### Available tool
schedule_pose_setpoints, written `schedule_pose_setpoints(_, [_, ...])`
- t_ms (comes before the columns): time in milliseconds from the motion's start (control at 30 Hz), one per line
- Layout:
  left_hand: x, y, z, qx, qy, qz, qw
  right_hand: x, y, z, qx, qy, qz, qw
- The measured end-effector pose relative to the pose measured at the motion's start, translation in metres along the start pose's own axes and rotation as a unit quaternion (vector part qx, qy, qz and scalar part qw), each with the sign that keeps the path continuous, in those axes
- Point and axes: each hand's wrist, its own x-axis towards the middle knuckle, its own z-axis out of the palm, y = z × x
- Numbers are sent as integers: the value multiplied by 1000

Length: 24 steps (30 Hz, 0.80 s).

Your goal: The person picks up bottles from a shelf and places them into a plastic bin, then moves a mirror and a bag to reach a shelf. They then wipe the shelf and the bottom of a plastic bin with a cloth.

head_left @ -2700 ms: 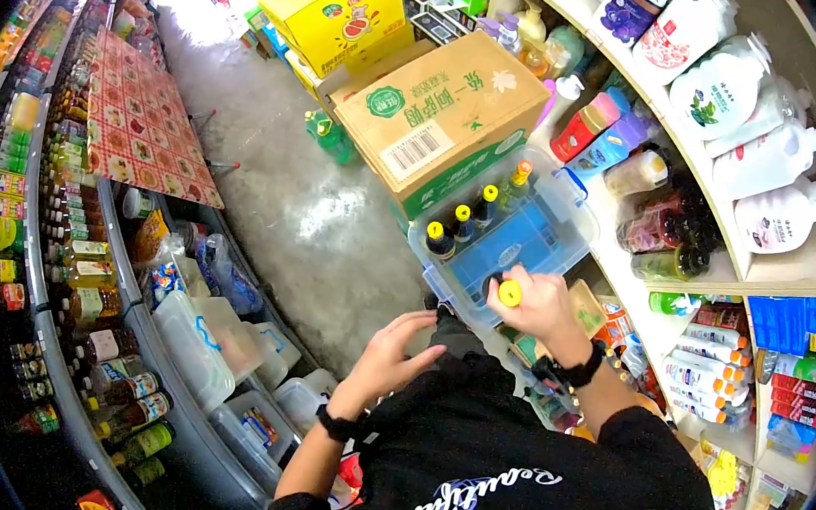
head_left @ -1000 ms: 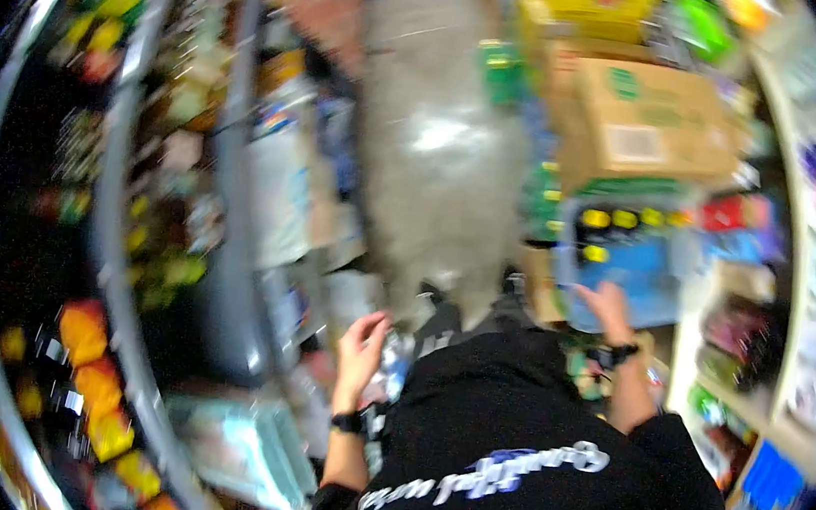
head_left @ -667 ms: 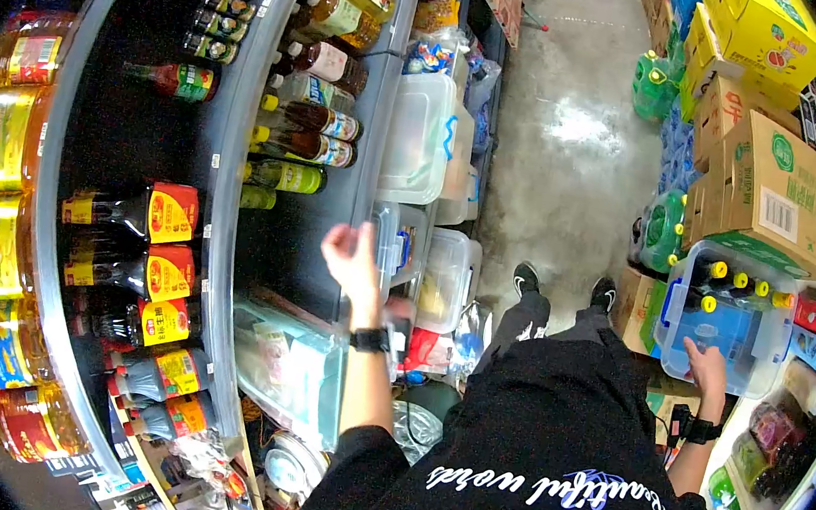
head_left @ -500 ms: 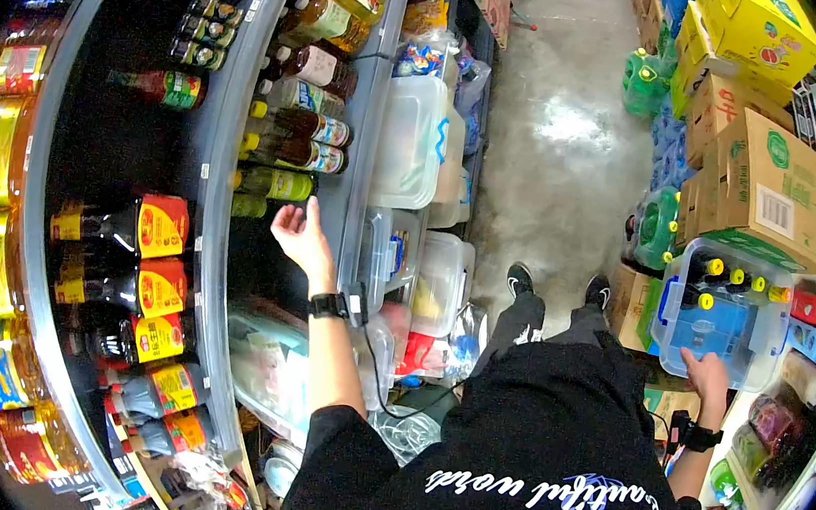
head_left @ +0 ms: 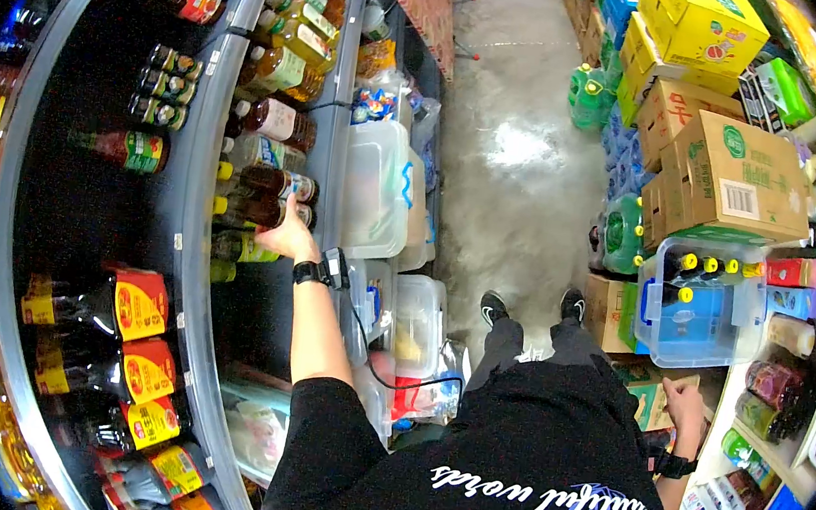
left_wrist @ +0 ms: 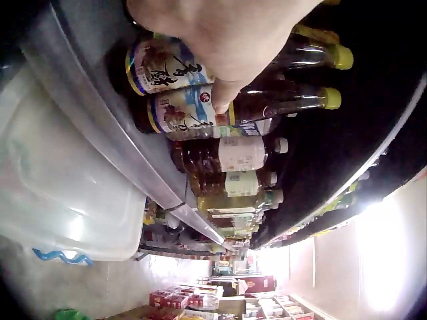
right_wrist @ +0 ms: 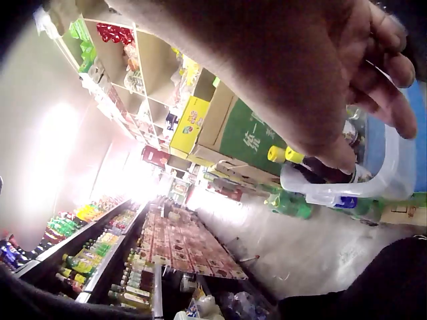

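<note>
On the left shelf, my left hand (head_left: pixel 290 240) has its palm over dark, yellow-capped bottles (head_left: pixel 261 178). The left wrist view shows the thumb of the left hand (left_wrist: pixel 233 47) against the label of one bottle (left_wrist: pixel 193 110); its other fingers are hidden. At the lower right my right hand (head_left: pixel 683 405) hangs loosely curled and holds nothing, beside a clear bin (head_left: pixel 644 322) with several yellow-capped bottles (head_left: pixel 685 295) in it. In the right wrist view, the right hand (right_wrist: pixel 307 80) appears across the bin's rim (right_wrist: pixel 393 177).
A brown carton (head_left: pixel 707 188) stands behind the bin, with yellow boxes (head_left: pixel 701 27) beyond. Lidded clear tubs (head_left: pixel 372 191) line the left shelf's base. Red-labelled bottles (head_left: pixel 148 372) lie on the shelf nearer. A grey floor aisle (head_left: pixel 508 85) runs between the two sides.
The view has swung from the bin toward the left shelf. My left hand has moved up to the dark bottles. My right hand let go of a yellow-capped bottle and drew back from the bin.
</note>
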Motion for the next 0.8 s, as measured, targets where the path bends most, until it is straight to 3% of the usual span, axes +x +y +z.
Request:
schedule_pose_setpoints(33, [6,-8,3,-14,-4,8,1000,-2,7,6,13,-5,10,1000])
schedule_pose_setpoints(67, [12,-14,6,69,23,14,997,-4,15,11,25,-9,21,999])
schedule_pose_setpoints(133, [22,-22,7,46,-21,36,998,-1,30,26,1,3,38,999])
schedule_pose_setpoints(167, [29,-29,9,14,-35,4,999,-6,28,24,31,-20,66,997])
schedule_pose_setpoints(267, [29,-25,9,20,-30,11,999,5,47,44,22,-31,81,996])
schedule_pose_setpoints(367, [24,-20,5,-45,-52,14,998,14,60,60,14,20,-2,1000])
schedule_pose_setpoints(467, [14,-12,-4,-99,-89,2,991,19,54,60,8,29,-21,999])
schedule_pose_setpoints(667, [-18,-14,-30,-200,-124,16,972,27,30,40,18,-7,-57,998])
schedule_pose_setpoints(767, [-34,-4,-57,-178,-168,174,954,2,-28,-6,55,-107,-97,988])
schedule_pose_setpoints(800, [-47,2,-67,-269,-224,122,929,-6,-49,-20,53,-111,-142,982])
